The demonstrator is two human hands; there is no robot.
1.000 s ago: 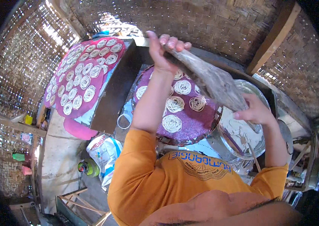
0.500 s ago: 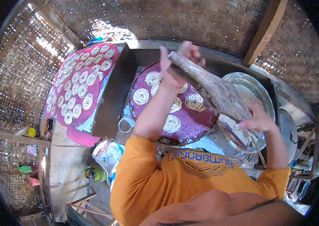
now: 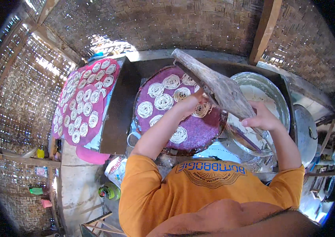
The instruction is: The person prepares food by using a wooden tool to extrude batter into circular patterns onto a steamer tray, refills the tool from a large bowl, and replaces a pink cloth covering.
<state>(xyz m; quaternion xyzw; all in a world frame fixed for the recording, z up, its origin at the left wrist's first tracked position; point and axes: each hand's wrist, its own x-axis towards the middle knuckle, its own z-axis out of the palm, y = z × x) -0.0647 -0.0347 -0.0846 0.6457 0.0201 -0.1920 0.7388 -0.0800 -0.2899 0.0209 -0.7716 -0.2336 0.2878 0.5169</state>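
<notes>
My right hand (image 3: 263, 117) grips the lower right end of a thick, weathered grey wooden piece (image 3: 223, 87), broad in the middle and narrower toward its far left end. The wood slants over a round tray (image 3: 203, 139) covered in purple cloth and over the edge of a metal basin. My left hand (image 3: 200, 98) reaches beneath the wood, which hides most of its fingers; its grip cannot be made out. Pale coiled strand rounds (image 3: 163, 101) lie on the tray. Whitish dough or paste (image 3: 256, 93) sits in the basin (image 3: 283, 98).
Left of the dark wooden box edge (image 3: 121, 106), a pink cloth (image 3: 86, 132) carries many similar coils. A white ring (image 3: 133, 139) is beside the tray. A large round metal lid (image 3: 305, 130) stands at right. Woven walls (image 3: 167, 27) and a wooden post (image 3: 265, 31) border the bench.
My left hand has come down from above the wood's far end to underneath it, nearer the tray. The right hand keeps its hold. The view has shifted slightly.
</notes>
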